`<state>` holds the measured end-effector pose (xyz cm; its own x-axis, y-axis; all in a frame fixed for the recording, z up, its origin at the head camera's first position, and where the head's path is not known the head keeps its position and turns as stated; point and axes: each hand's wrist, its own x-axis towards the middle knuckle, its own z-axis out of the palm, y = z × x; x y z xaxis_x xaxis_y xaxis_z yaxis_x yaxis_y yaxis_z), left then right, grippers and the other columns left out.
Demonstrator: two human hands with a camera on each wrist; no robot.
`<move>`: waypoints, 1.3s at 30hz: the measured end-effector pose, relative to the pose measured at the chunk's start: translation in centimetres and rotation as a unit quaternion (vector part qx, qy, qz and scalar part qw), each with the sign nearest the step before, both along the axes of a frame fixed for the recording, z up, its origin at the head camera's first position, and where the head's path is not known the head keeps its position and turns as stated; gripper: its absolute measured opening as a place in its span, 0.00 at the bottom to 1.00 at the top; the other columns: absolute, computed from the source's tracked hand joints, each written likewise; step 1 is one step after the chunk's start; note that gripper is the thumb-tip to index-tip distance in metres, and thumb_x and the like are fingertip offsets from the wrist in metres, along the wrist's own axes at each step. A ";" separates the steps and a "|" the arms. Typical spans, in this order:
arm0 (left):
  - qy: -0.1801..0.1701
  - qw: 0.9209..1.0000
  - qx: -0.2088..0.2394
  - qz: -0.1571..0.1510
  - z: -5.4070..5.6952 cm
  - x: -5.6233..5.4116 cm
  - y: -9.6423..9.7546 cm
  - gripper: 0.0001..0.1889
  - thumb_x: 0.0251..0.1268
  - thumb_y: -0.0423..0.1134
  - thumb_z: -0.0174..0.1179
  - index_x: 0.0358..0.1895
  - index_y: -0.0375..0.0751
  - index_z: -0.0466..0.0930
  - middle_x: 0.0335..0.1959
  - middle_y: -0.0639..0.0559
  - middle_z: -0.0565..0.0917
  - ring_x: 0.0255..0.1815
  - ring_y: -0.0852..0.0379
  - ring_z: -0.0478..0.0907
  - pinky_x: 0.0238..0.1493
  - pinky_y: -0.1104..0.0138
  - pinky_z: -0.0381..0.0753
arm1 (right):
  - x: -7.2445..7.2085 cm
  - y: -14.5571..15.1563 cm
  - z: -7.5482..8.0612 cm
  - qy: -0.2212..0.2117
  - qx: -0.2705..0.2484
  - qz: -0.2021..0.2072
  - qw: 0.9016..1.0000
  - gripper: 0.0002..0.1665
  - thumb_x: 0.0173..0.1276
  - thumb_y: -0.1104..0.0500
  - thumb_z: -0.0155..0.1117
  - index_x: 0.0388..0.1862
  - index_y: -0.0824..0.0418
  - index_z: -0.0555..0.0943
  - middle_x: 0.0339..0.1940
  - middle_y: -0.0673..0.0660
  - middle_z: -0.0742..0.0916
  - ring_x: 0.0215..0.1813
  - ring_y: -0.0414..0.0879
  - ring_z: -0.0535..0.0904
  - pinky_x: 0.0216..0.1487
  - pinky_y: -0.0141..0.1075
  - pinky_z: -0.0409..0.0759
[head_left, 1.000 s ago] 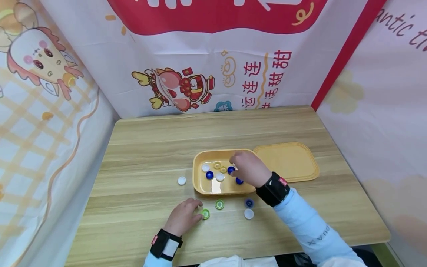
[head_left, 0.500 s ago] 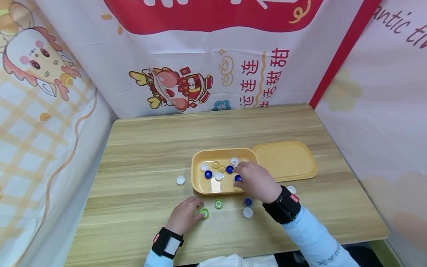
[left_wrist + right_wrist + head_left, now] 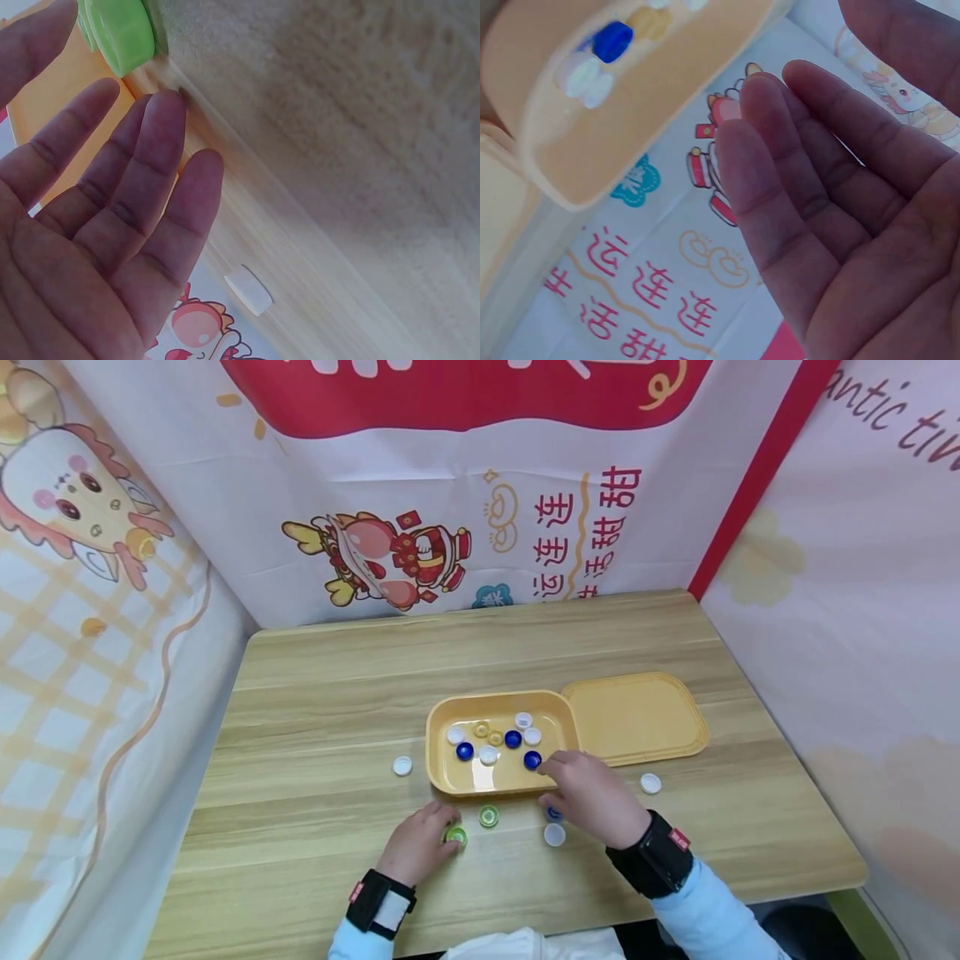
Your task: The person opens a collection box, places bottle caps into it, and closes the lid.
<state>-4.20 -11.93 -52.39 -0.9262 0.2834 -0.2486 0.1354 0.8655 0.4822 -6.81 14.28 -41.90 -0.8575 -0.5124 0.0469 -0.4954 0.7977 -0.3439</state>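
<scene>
My left hand [image 3: 416, 843] rests low by the table with relaxed fingers, thumb and fingertips right beside a green bottle cap [image 3: 457, 836]. In the left wrist view that green shows large past the fingertips, and the palm holds nothing. A second green bottle cap [image 3: 488, 816] lies just right of it. My right hand [image 3: 600, 802], fingers loosely bent and holding nothing, hovers at the front right corner of the yellow tray [image 3: 450, 777]. Under its thumb a blue bottle cap [image 3: 553, 815] is partly covered, with a white bottle cap [image 3: 554, 835] in front. Several blue, white and yellowish caps lie inside the tray.
A flat yellow lid [image 3: 637, 714] adjoins the tray's right side. One white cap [image 3: 402, 766] lies left of the tray, and another white cap [image 3: 650, 783] lies right of my right hand. Printed cloth [image 3: 420, 460] hangs behind and beside the wooden table [image 3: 337, 693].
My right hand has moved from over the tray toward its front right corner, uncovering white caps in the tray and one on the table. The left hand stays by the green cap.
</scene>
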 end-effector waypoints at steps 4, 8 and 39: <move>0.006 1.000 -0.001 0.000 0.0 0.0 0.1 0.19 0.48 0.40 0.75 0.45 0.43 0.83 0.42 0.51 0.82 0.40 0.54 0.80 0.43 0.58 0.80 | 0.2 0.3 -1.0 -0.012 -0.008 -0.004 1.000 0.18 0.52 0.59 0.79 0.41 0.63 0.86 0.33 0.53 0.85 0.33 0.41 0.79 0.34 0.32 0.79; 0.007 1.000 0.001 0.000 0.0 -0.1 0.1 0.19 0.48 0.40 0.75 0.45 0.42 0.83 0.41 0.50 0.82 0.40 0.54 0.80 0.43 0.58 0.80 | 0.4 0.8 -1.8 -0.029 -0.019 -0.010 0.999 0.17 0.53 0.59 0.79 0.41 0.62 0.86 0.33 0.51 0.85 0.34 0.40 0.79 0.35 0.33 0.80; 0.030 0.999 -0.007 -0.024 -0.3 -0.2 0.8 0.11 0.49 0.34 0.73 0.38 0.43 0.84 0.33 0.54 0.81 0.34 0.57 0.78 0.39 0.62 0.80 | 1.2 0.7 -5.9 -0.122 -0.042 -0.010 0.992 0.18 0.55 0.59 0.77 0.44 0.62 0.85 0.39 0.55 0.85 0.40 0.46 0.81 0.41 0.39 0.81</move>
